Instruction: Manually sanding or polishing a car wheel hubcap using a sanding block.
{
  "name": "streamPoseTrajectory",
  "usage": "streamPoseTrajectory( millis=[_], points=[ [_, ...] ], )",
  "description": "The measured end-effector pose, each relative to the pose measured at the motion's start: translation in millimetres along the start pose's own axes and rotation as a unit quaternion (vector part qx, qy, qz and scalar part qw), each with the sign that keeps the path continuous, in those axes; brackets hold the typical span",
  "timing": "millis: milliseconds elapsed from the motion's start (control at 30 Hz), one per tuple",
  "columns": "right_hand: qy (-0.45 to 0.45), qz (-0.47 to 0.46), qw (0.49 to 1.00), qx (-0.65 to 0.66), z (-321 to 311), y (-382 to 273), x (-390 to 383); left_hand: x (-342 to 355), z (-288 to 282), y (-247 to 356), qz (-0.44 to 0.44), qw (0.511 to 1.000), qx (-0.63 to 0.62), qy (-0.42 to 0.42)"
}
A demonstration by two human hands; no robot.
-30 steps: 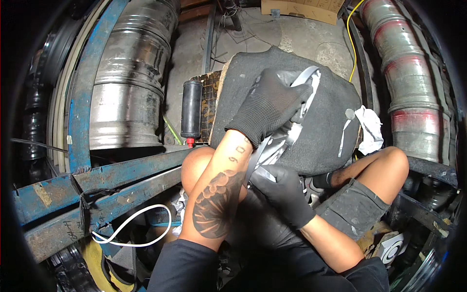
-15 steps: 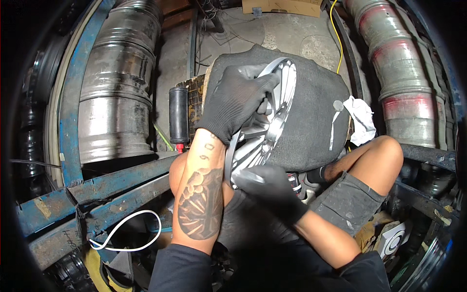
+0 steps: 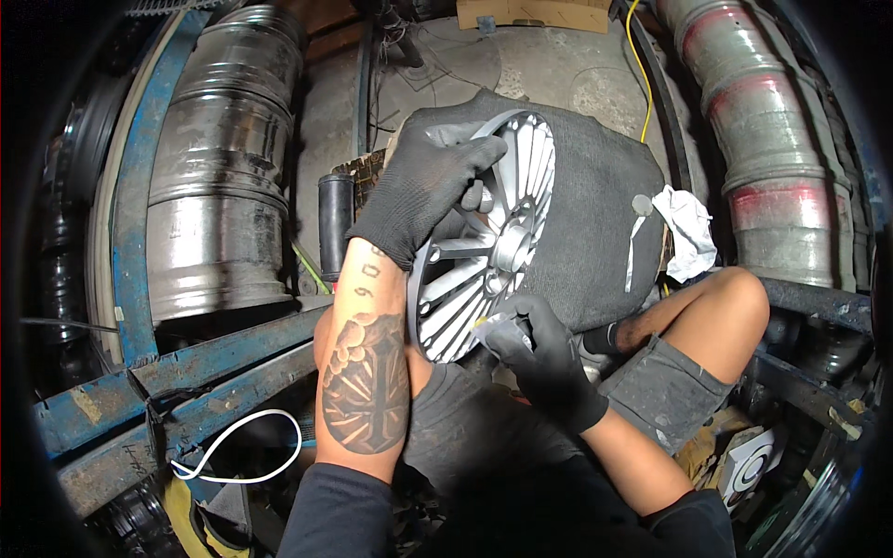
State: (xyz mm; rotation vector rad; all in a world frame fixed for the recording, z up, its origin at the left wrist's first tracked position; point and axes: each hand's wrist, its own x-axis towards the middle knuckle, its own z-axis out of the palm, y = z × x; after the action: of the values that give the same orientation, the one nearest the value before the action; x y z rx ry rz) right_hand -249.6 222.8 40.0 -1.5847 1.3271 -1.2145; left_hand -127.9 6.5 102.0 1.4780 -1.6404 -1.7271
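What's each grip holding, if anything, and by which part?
Left grip: silver spoked wheel, by its upper-left rim. Right grip: small grey sheet, by its right side; exact finger contact unclear.

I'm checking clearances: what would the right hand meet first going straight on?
Probably the wheel: the right hand, holding a pale scrap, points at its lower face; depth leaves any gap unclear.
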Motion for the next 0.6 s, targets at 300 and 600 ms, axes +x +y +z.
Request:
streamPoseTrajectory(
  millis=[300,600],
  points=[
    [-0.04,-0.141,0.969,-0.198,-9,18,27,21,17,-7,-0.013,0.999,-0.036,-0.014],
    [-0.115,-0.041,0.976,-0.18,3,23,32,1,-1,11,-0.083,0.996,0.01,0.016]
  ],
)
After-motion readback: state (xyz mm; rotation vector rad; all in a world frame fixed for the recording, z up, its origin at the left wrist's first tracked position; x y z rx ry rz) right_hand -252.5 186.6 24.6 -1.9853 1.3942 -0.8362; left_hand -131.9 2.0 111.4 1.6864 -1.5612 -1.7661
